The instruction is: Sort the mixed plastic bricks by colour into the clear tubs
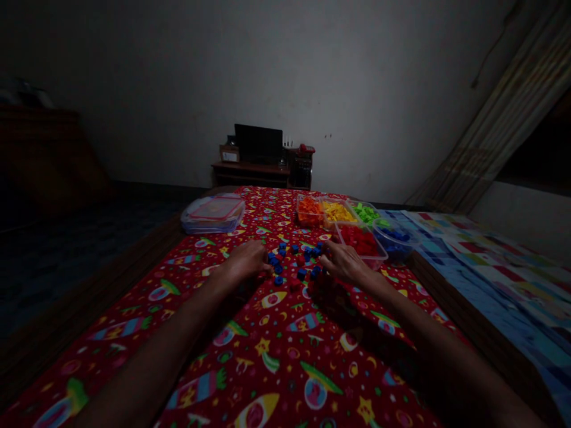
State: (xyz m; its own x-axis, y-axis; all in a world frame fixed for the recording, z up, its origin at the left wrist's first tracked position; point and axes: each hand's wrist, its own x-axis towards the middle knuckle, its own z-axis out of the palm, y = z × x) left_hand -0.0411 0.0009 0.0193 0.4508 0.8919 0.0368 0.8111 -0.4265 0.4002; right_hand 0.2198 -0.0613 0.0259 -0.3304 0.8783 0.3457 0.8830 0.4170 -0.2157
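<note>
The small blue blocks (301,274) lie loosely scattered on the cloth-covered worktop (285,351), between the left hand (250,260) and the right hand (342,261), with a few red blocks (300,260) among them. Both hands are low, fingers curled mostly closed; I cannot tell whether either grips a block. Pieces this close together are best pinched singly, fingertips flat to the cloth, with the right wrist kept clear of the red tub (378,260).
</note>
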